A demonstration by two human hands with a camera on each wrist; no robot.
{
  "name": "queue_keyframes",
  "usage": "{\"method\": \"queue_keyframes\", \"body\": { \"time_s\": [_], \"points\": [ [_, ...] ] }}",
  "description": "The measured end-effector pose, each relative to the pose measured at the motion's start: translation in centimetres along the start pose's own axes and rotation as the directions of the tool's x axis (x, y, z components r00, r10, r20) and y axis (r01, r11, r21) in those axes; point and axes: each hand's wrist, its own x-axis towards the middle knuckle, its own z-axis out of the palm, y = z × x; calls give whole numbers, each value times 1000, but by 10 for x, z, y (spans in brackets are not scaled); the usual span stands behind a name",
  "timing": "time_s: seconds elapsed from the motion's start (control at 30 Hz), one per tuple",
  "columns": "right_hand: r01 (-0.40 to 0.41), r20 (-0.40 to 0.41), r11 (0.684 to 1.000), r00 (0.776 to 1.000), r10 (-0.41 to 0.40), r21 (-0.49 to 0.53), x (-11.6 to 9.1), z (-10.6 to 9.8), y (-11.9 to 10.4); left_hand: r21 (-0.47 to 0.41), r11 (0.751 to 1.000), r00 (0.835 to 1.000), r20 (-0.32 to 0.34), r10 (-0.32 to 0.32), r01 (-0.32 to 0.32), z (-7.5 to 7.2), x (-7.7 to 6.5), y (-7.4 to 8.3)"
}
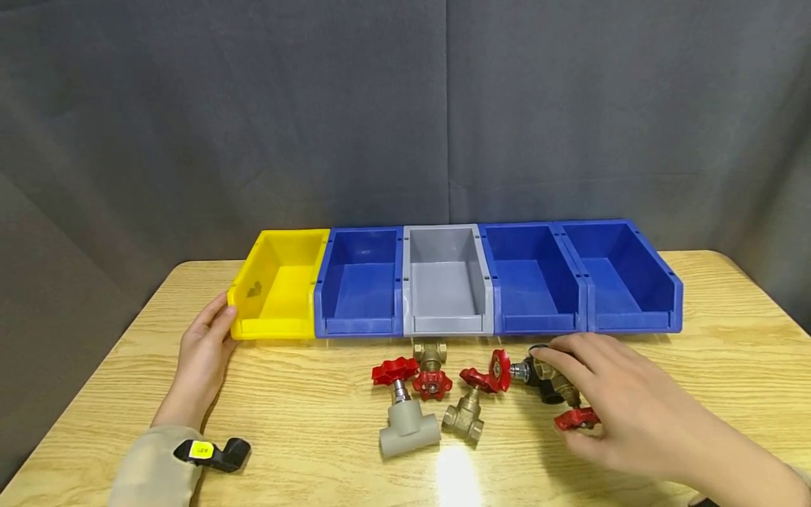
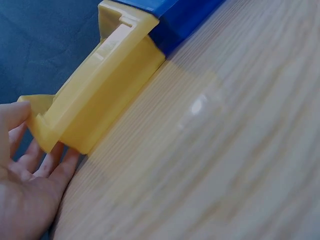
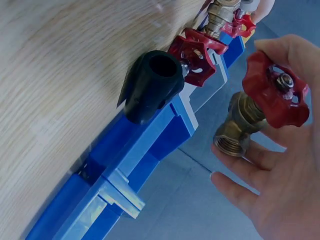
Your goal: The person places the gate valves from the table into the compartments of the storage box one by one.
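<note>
Person at a wooden table (image 1: pixel 304 429), both hands occupied. Lower right of the frame: the right hand (image 1: pixel 640 408) grips a brass valve (image 3: pixel 244 117), thumb on the rim of its red handwheel (image 3: pixel 256 87), fingers supporting the body from the other side; spanning wheel and body in this way probably keeps so uneven a piece from rolling over. Just beside it, a black valve (image 3: pixel 155 92) lies with its own wheel toward the centre of the frame. Left of centre: the left hand (image 1: pixel 201 359) pinches the near corner of a yellow bin (image 1: pixel 272 329), fingers around the outer wall, presumably to steady that end of the row. A grey bin (image 1: pixel 447 324) and three blue bins (image 1: pixel 357 326) continue rightward edge to edge, low fronts facing the viewer, which suits reaching in. Lower centre: a grey valve (image 1: pixel 408 431), a nearer brass fitting (image 1: pixel 464 421) and a farther brass fitting (image 1: pixel 431 353) lie grouped before the bins.
</note>
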Motion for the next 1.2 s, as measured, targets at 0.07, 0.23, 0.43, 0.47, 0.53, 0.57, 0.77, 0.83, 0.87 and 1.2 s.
{"method": "queue_keyframes", "body": {
  "time_s": [0.07,0.23,0.43,0.47,0.53,0.57,0.77,0.83,0.87,1.2],
  "points": [
    [-19,-12,1000,1000,19,-10,0,-1,1,17,1000,1000,-4,3,-3,-2,0,0],
    [-46,-30,999,999,45,-29,-1,-6,8,43,999,1000,-26,7,-5,-6,-1,1],
    [-74,-76,996,995,70,-48,-7,-10,23,50,998,999,-41,29,-27,-4,-2,-2],
    [-74,-86,996,994,70,-47,-7,-11,26,51,998,999,-45,30,-28,-3,-2,-2],
    [-72,-98,996,993,67,-46,-9,-12,32,61,998,998,-52,30,-27,-2,-2,-2],
    [-75,-100,996,993,70,-46,-9,-13,34,66,998,998,-57,27,-23,-2,-3,-2],
    [-70,-106,995,992,62,-65,-9,-13,47,75,997,998,-67,14,-9,-1,-5,-2],
    [-71,-107,995,992,63,-74,-9,-13,52,85,996,998,-67,8,-2,-1,-5,-1],
    [-76,-103,994,992,68,-78,-8,-13,54,91,996,998,-64,5,1,-1,-5,-1],
    [-115,-64,986,992,108,-123,-1,-16,78,96,995,999,-48,16,-11,0,-3,-1]
  ]
}}
